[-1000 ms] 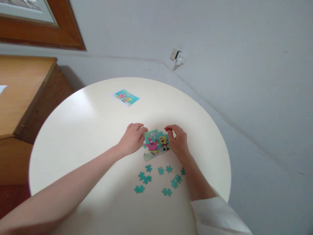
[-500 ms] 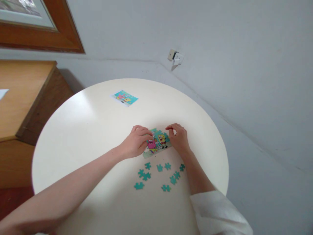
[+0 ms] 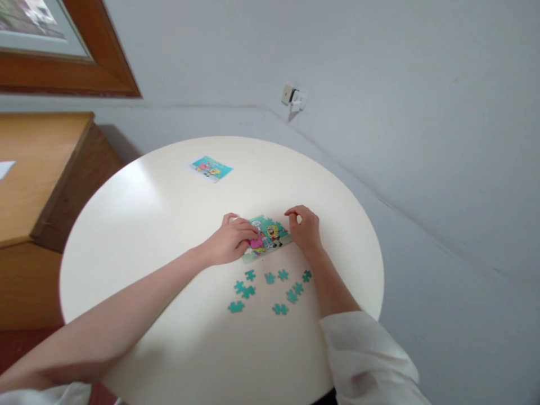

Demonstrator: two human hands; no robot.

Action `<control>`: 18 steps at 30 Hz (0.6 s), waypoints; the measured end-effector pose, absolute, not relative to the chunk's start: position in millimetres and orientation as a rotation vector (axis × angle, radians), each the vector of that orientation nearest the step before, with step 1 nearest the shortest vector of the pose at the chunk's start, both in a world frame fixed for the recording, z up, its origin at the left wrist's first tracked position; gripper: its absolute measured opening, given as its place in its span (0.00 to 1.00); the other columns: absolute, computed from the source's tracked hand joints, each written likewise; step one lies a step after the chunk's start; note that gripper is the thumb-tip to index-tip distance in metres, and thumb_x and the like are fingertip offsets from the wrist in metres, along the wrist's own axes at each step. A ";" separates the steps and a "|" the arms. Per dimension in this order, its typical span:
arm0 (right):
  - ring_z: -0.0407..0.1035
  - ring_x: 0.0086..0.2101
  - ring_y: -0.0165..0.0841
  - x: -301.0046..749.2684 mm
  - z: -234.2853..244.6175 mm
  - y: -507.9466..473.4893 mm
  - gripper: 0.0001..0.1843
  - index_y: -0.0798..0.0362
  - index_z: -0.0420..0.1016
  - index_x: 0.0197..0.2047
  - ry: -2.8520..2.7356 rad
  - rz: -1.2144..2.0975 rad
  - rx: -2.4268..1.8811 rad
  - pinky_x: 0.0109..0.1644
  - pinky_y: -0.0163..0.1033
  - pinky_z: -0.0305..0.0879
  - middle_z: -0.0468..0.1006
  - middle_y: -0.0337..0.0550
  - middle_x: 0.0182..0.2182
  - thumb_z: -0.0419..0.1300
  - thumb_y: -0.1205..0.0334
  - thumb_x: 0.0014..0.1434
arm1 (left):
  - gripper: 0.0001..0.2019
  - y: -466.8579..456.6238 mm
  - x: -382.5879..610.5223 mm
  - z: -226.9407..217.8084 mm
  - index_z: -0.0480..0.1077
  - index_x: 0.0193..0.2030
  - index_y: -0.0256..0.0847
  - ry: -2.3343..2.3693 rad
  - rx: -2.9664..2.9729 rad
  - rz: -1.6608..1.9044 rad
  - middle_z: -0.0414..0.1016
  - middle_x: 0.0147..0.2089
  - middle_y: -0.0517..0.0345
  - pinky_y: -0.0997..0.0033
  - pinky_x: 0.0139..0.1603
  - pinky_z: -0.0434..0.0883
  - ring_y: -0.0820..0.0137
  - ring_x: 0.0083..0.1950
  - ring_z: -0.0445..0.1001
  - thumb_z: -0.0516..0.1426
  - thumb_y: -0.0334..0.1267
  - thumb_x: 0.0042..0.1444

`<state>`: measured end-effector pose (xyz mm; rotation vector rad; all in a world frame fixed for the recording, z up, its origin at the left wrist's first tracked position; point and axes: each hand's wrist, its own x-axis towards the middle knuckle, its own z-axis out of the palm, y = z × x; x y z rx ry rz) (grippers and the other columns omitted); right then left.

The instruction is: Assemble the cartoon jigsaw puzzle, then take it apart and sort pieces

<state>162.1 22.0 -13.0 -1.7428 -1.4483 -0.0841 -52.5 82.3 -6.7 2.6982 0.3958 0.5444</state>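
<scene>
A small cartoon jigsaw puzzle [image 3: 270, 233] lies partly assembled near the middle of the round cream table [image 3: 160, 225]. My left hand [image 3: 230, 239] rests on the puzzle's left part, fingers curled and pressing down on it. My right hand [image 3: 304, 228] sits at the puzzle's right edge with thumb and fingers bent in a pinch; whether it holds a piece is hidden. Several loose teal puzzle pieces [image 3: 270, 289], face down, are scattered on the table just in front of the puzzle, between my forearms.
A small picture card [image 3: 210, 168] with the same cartoon lies at the table's far side. A wooden cabinet [image 3: 37, 169] stands to the left, under a framed picture [image 3: 63, 45]. A wall socket [image 3: 293, 97] is behind the table.
My left hand has slid right, further over the puzzle's left part. The right hand has barely moved. The view has shifted slightly.
</scene>
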 end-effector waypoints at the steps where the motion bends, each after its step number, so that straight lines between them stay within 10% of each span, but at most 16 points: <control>1: 0.68 0.31 0.35 162.7 -13.2 21.8 0.13 0.51 0.71 0.23 -1.442 -0.084 -1.744 0.41 0.41 0.62 0.76 0.42 0.26 0.48 0.71 0.50 | 0.18 82.1 -52.5 -6.3 0.74 0.37 0.46 0.400 2.698 0.544 0.77 0.45 0.59 0.56 0.56 0.51 0.65 0.50 0.70 0.47 0.27 0.48; 18: 0.67 0.30 0.34 163.8 -16.6 21.3 0.12 0.51 0.69 0.22 -1.399 -0.104 -1.734 0.39 0.40 0.62 0.75 0.41 0.25 0.47 0.70 0.49 | 0.14 78.5 -51.7 -2.7 0.75 0.36 0.45 0.459 2.716 0.523 0.77 0.46 0.56 0.54 0.56 0.51 0.65 0.50 0.71 0.49 0.31 0.51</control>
